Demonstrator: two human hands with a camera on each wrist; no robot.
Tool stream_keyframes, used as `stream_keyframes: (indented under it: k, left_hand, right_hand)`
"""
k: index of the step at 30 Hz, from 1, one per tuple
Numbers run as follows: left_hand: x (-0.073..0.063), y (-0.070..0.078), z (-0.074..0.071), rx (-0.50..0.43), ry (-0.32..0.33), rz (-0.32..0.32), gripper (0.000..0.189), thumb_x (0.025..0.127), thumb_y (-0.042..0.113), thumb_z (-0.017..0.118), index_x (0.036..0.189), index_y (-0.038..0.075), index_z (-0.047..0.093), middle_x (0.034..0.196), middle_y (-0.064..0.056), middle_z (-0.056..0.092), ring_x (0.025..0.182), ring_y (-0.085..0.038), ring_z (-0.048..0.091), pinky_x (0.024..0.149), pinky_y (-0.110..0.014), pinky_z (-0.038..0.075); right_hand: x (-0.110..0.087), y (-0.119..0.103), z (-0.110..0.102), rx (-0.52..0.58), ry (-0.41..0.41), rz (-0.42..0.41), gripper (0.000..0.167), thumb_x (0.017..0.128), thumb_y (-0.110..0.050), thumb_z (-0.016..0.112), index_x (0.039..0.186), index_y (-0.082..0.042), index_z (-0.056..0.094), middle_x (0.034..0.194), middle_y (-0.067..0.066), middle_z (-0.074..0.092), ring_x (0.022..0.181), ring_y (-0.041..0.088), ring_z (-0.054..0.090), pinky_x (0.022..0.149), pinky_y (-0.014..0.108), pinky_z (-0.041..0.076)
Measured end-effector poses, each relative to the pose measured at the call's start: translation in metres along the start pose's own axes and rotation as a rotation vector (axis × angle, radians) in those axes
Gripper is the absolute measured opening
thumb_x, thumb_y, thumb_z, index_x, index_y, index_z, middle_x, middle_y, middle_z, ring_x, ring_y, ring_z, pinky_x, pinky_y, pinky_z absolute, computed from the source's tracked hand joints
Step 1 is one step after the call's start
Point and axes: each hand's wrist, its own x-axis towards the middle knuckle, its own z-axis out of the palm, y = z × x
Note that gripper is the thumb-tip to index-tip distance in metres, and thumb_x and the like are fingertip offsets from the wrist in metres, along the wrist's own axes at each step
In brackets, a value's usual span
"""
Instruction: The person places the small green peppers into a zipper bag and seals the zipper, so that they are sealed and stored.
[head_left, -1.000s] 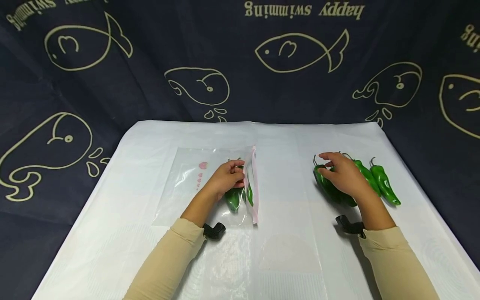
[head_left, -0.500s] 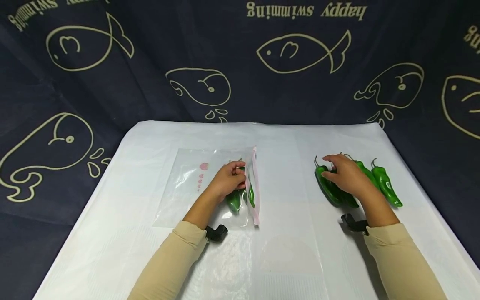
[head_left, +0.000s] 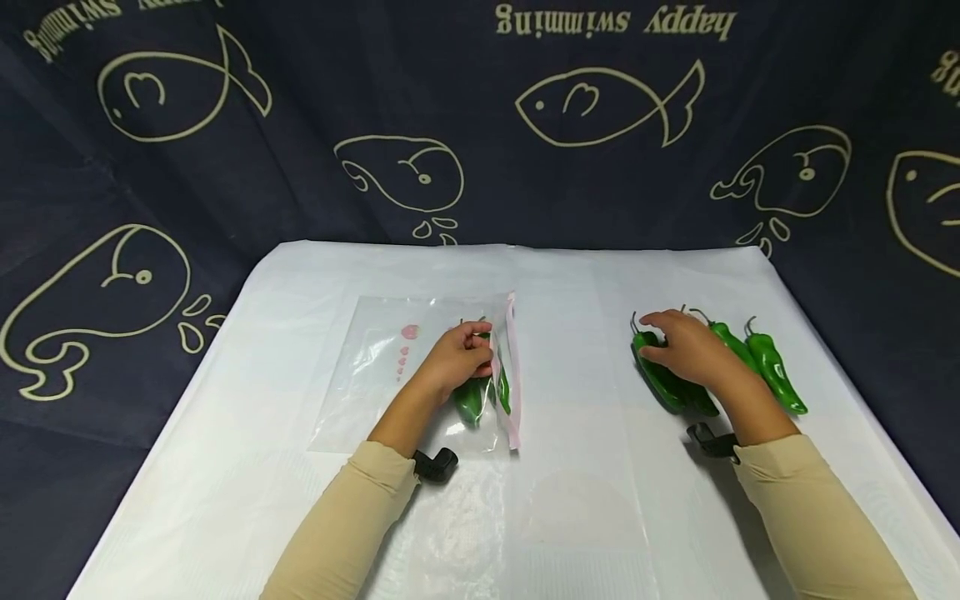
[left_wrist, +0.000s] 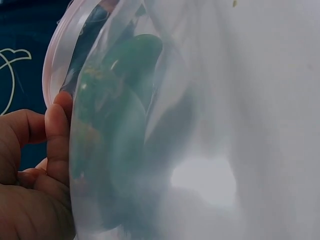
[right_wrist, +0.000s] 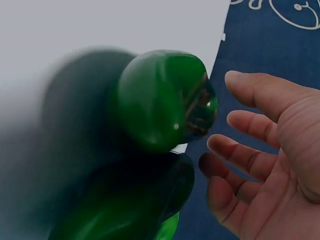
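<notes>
A clear plastic zip bag (head_left: 341,392) with a pink-edged mouth lies on the white-covered table. Green peppers (head_left: 468,402) show through its film near that mouth. My left hand (head_left: 453,360) pinches the bag's edge with curled fingers; in the left wrist view the fingers (left_wrist: 57,132) meet the film beside the pink strip. To the right, my right hand (head_left: 693,350) hovers over loose green peppers (head_left: 656,375), its thumb and fingers spread apart. The right wrist view has a blurred green pepper (right_wrist: 155,100) standing apart from those fingertips. My hand partly covers the pepper group.
Another green pepper (head_left: 775,371) lies at the far right of the group. Black wrist cameras (head_left: 438,465) sit on both wrists. Behind the table (head_left: 570,292) hangs a dark cloth (head_left: 480,100) with fish and whale drawings.
My right hand has come slightly toward me over the peppers, its thumb and fingers still apart. The left hand stays at the bag's edge. The head view has shifted a little.
</notes>
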Motion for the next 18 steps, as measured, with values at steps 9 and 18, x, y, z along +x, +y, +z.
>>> stream_keyframes:
  k: [9, 18]
  left_hand:
    - [0.0009, -0.0017, -0.0004, 0.003, 0.000, 0.000, 0.048, 0.095, -0.001, 0.056, 0.142, 0.001, 0.048, 0.102, -0.011, 0.059, 0.078, -0.016, 0.060, 0.073, -0.026, 0.058]
    - [0.0003, -0.0006, -0.0003, -0.004, 0.003, -0.005, 0.048, 0.095, -0.001, 0.056, 0.142, 0.002, 0.048, 0.102, -0.011, 0.058, 0.078, -0.016, 0.060, 0.072, -0.025, 0.057]
  right_hand:
    - [0.0021, -0.0001, 0.0023, -0.021, -0.054, 0.044, 0.055, 0.093, -0.019, 0.069, 0.136, 0.008, 0.051, 0.133, 0.036, 0.051, 0.126, 0.056, 0.040, 0.102, 0.067, 0.035]
    - [0.0036, -0.0021, 0.0064, -0.016, -0.052, 0.073, 0.052, 0.092, -0.019, 0.071, 0.134, 0.007, 0.053, 0.130, 0.036, 0.051, 0.121, 0.053, 0.047, 0.098, 0.065, 0.040]
